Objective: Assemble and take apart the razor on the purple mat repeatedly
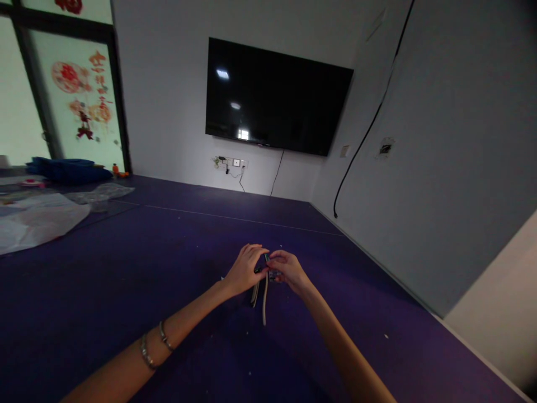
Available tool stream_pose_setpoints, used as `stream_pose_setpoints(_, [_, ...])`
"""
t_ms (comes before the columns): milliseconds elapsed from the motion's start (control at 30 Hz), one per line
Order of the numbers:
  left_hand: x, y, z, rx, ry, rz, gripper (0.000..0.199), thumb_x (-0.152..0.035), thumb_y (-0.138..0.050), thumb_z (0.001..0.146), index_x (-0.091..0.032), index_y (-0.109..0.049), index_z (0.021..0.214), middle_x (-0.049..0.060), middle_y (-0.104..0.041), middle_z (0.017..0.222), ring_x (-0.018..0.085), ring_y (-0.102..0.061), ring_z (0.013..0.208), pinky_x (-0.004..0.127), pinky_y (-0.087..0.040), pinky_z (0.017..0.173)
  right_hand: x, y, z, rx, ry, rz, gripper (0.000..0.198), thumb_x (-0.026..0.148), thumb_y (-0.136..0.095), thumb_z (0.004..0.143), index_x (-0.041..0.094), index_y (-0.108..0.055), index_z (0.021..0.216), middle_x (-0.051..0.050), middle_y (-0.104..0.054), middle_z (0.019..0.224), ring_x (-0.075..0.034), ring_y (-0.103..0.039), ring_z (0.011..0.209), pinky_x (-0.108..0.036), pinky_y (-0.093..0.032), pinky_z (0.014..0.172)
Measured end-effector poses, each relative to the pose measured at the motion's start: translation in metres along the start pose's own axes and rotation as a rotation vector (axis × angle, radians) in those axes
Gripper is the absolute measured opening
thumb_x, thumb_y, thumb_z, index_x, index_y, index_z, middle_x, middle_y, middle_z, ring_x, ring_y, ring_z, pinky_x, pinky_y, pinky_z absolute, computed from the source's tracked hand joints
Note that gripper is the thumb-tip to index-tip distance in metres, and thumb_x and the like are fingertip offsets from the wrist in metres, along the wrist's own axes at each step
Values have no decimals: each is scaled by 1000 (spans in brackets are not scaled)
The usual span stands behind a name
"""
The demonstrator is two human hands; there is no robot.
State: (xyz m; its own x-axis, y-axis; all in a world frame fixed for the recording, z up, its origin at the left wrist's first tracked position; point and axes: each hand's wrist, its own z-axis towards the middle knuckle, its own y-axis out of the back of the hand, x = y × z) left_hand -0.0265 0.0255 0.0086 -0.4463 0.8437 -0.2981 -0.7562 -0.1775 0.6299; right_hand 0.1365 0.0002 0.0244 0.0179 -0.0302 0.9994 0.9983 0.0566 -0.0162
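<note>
Both hands meet above the purple surface at the centre of the head view. With thumb and fingers, my left hand (243, 271) grips a small greenish piece (267, 257) from its left side. From the right, my right hand (289, 270) pinches the same piece, the fingertips almost touching. A long pale strip (264, 305) hangs down below the fingers, like a flat cord. Just left of it are another pale strip and a dark one (253, 296). Something clear and shiny (274, 275) shows under my right fingers. Fingers cover much of the held piece, so its exact kind is unclear.
The purple surface (176, 252) reaches to the walls. At the left lie clear plastic sheets (46, 218), a dark blue cloth bundle (69, 170) and a small orange object (116, 169). A black cable (364, 137) hangs down the right wall. A television (277, 98) hangs on the wall ahead.
</note>
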Motion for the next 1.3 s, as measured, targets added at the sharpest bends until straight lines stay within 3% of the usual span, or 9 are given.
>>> stream_pose_setpoints(200, [5,8,3,17,31,-134,27,-13,-53,77,-20,-56,103,6,-58,104,18,-51,102,35,-40,92,7,10,-2,52,-17,11,37,29,-71,57,18,-52,87,-1,-65,68,-12,-60,56,-17,-40,39])
stream_pose_setpoints(400, [7,10,6,6,-11,-173,12,-14,-55,78,-18,-64,86,4,-62,85,16,-54,88,31,-44,81,3,21,1,141,-119,85,31,21,-70,62,16,-54,89,-3,-66,67,-10,-60,54,-14,-38,39])
stream_pose_setpoints(567, [5,11,5,-2,67,-231,11,-15,-57,76,-18,-67,78,3,-65,79,15,-57,81,29,-45,77,3,29,1,157,-155,-18,24,31,-63,73,15,-59,89,-7,-68,78,-10,-60,57,-14,-41,39])
stream_pose_setpoints(767, [19,3,5,22,356,-343,12,-18,-59,72,-16,-69,78,3,-69,79,16,-62,78,29,-45,77,5,29,3,21,71,-281,25,31,-66,67,14,-65,86,-3,-64,73,-11,-58,60,-17,-46,40])
stream_pose_setpoints(900, [30,-7,6,39,506,-485,15,-18,-59,68,-14,-69,77,5,-70,77,16,-63,74,28,-47,73,-1,26,7,76,189,-379,29,34,-65,65,13,-67,86,-2,-63,69,-12,-57,59,-20,-48,40])
stream_pose_setpoints(1300, [23,-12,3,56,646,-635,16,-19,-60,63,-13,-70,75,5,-69,72,16,-61,70,27,-45,71,-8,30,8,95,423,-602,23,31,-60,72,13,-69,84,-6,-63,79,-11,-58,59,-18,-47,40])
